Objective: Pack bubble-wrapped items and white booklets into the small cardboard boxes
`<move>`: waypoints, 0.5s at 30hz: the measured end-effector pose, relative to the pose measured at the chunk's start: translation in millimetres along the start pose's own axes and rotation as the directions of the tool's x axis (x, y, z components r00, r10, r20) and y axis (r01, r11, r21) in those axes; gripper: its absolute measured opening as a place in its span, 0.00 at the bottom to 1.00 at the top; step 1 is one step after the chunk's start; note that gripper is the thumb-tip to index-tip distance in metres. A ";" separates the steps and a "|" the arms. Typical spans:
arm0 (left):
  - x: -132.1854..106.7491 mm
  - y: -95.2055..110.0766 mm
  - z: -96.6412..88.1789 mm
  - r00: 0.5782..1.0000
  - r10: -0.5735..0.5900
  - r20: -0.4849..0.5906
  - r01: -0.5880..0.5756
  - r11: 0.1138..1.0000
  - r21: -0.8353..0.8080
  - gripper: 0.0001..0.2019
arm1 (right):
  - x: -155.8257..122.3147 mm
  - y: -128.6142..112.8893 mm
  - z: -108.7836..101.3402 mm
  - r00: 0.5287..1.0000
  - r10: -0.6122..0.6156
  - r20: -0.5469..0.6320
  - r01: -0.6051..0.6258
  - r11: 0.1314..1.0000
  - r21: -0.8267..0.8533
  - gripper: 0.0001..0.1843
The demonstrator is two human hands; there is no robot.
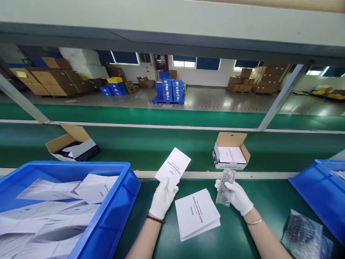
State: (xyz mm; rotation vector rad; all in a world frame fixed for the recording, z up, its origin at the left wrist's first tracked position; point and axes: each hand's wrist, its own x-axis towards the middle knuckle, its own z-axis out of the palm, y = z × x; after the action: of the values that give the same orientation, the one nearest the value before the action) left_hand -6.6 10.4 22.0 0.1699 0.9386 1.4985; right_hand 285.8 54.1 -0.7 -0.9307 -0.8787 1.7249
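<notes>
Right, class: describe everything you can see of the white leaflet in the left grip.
The leaflet is a thin white rectangle, apparently paper. Dark print reads "Minute Stream 1000"; the smaller lines are illegible. It looks flat and slants, far end toward the right. The white-gloved left grip holds its near end, near stacked leaflets.

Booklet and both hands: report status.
Left hand holding booklet. Right hand gripping bubble-wrap pouch. Open box just beyond right hand. Booklet stack lying between hands.

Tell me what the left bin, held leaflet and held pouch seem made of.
Bin: likely plastic, its blue walls smooth and slightly shiny. Leaflet: apparently paper, thin, white and matte with print. Pouch: probably clear bubble wrap, from its glossy, dimpled surface.
</notes>
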 end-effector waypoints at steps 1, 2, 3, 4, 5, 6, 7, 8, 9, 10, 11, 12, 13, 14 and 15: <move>0.1 -0.2 0.3 1.000 -0.003 -0.021 0.003 1.000 -0.003 0.10 | 1.0 0.8 -1.9 1.000 0.026 -0.014 -0.026 0.999 0.021 0.25; 0.1 -0.2 0.3 0.999 -0.006 -0.033 0.006 1.000 -0.008 0.09 | 2.0 1.4 -3.4 0.998 0.049 -0.036 -0.048 0.998 0.043 0.25; -0.1 -0.1 0.2 0.999 -0.011 -0.035 0.010 1.000 -0.015 0.09 | 2.9 2.0 -4.6 0.996 0.069 -0.059 -0.065 0.996 0.066 0.25; -0.4 0.2 0.0 0.999 -0.017 -0.033 0.016 1.000 -0.024 0.09 | 3.6 2.5 -5.4 0.993 0.090 -0.074 -0.083 0.993 0.085 0.25; -0.8 0.5 -0.3 0.999 -0.024 -0.026 0.023 0.999 -0.034 0.09 | 4.2 2.9 -5.8 0.990 0.110 -0.083 -0.101 0.990 0.101 0.25; -1.1 0.8 -0.7 0.999 -0.029 -0.016 0.029 0.999 -0.042 0.10 | 4.6 3.2 -6.1 0.988 0.129 -0.084 -0.119 0.986 0.114 0.25; -1.3 1.1 -1.0 0.999 -0.034 -0.005 0.033 0.998 -0.046 0.10 | 4.6 3.4 -6.1 0.986 0.146 -0.075 -0.136 0.983 0.119 0.26; -1.5 1.4 -1.1 0.999 -0.036 0.002 0.036 0.998 -0.048 0.11 | 4.3 3.6 -6.1 0.986 0.157 -0.059 -0.150 0.982 0.116 0.26; -1.6 1.7 -1.1 0.999 -0.039 0.006 0.039 0.998 -0.049 0.11 | 3.7 3.7 -6.1 0.986 0.162 -0.040 -0.156 0.982 0.107 0.27; -1.6 2.0 -1.0 0.999 -0.041 0.008 0.041 0.998 -0.052 0.11 | 2.9 3.8 -5.9 0.987 0.159 -0.018 -0.157 0.983 0.096 0.27; -1.5 2.3 -0.6 0.999 -0.039 0.006 0.039 0.997 -0.059 0.11 | 1.8 3.9 -5.6 0.988 0.154 0.005 -0.153 0.985 0.084 0.27; -1.3 2.6 -0.2 0.999 -0.032 0.002 0.032 0.997 -0.071 0.11 | 0.6 4.0 -5.1 0.989 0.146 0.027 -0.148 0.986 0.072 0.28; -1.0 2.8 0.3 1.000 -0.022 -0.007 0.022 0.996 -0.085 0.11 | -0.6 4.1 -4.5 0.989 0.137 0.050 -0.140 0.988 0.061 0.28; -0.5 2.9 0.8 1.000 -0.013 -0.016 0.012 0.995 -0.099 0.11 | -1.8 4.2 -3.8 0.989 0.129 0.072 -0.133 0.990 0.052 0.29; 0.1 2.8 1.2 1.000 -0.006 -0.030 0.003 0.994 -0.107 0.11 | -2.9 4.2 -3.0 0.988 0.124 0.095 -0.129 0.991 0.043 0.30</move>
State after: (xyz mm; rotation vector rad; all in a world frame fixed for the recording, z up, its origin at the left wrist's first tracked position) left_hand -8.1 11.4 24.5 0.0674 0.8801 1.5470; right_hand 287.5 50.5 -5.2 -0.8968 -0.8486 1.9024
